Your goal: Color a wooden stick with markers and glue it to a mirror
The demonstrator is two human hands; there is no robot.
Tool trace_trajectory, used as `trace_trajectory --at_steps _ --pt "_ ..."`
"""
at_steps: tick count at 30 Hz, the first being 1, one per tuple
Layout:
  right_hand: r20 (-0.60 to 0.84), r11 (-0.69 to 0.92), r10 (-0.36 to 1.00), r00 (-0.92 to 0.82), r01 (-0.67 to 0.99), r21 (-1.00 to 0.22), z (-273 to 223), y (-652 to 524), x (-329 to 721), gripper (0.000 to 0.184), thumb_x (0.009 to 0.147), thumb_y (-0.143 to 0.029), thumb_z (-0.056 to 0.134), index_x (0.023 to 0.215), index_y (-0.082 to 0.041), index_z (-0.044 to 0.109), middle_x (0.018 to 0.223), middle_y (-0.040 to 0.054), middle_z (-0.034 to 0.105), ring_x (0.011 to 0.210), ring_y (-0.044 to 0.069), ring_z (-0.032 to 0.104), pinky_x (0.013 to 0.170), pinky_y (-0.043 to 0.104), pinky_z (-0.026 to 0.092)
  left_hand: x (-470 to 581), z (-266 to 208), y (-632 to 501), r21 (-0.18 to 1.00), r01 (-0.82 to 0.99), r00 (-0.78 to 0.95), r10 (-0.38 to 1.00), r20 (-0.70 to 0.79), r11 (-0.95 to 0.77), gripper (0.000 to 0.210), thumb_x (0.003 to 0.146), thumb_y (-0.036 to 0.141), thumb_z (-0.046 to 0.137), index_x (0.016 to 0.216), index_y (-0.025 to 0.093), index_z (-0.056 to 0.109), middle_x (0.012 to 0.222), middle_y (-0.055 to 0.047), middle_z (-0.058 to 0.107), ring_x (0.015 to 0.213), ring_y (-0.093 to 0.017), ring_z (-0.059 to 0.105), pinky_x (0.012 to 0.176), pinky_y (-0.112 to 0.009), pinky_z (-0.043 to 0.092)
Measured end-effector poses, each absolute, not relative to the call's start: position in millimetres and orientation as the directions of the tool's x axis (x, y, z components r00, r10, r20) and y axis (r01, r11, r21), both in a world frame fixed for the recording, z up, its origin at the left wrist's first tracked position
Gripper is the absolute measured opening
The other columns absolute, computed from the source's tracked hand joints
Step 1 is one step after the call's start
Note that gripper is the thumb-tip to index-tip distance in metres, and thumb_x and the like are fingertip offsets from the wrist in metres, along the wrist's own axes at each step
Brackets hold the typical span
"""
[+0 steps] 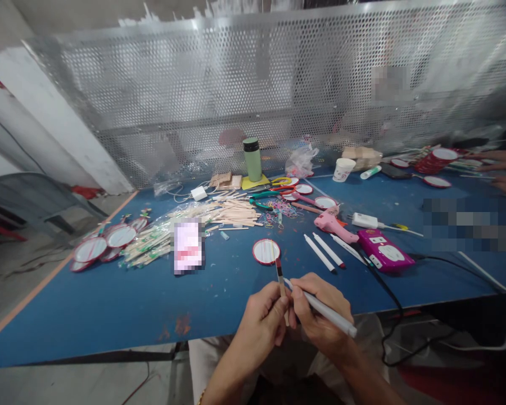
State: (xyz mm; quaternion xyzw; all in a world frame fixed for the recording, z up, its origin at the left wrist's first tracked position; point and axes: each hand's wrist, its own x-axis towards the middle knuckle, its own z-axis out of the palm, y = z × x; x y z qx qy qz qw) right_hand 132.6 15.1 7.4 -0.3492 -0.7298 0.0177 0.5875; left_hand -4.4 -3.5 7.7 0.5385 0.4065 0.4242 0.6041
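Between the fingers of my left hand [265,315] is a flat wooden stick [284,289], its far end coloured dark red and black. A white marker pen [329,313] is gripped in my right hand [320,315], its tip close to the stick; exact contact is hard to make out. Just beyond the stick's coloured end lies a round white disc with a red rim [263,251], a pale strip across it. Right of the disc, several more white markers [319,253] lie side by side near a pink glue gun [335,224].
Bundled sticks [236,212], pliers [270,193] and a green tumbler [252,160] stand or lie behind. Red-rimmed discs [90,249] are stacked at left. A purple power strip [383,250] with cables sits right. Another person's hand [504,163] shows at far right.
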Motion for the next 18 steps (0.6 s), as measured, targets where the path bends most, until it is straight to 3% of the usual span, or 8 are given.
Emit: trace_trajectory --at_steps 18 --pt "0.827 0.752 0.555 -0.084 0.475 -0.457 9.3 12.0 134.4 0.017 0.091 -0.010 0.052 0.082 -0.020 0.062 0.058 -0.0014 0.064 0.051 0.012 0.061 0.051 0.022 0.049 -3.7 9.6 -5.2 0.996 -0.060 0.302 0.952 -0.049 0.070 0.037 0.095 0.051 0.053 0.076 0.020 0.049 0.054 0.008 0.047 0.034 -0.004 0.030 0.035 -0.017 0.021"
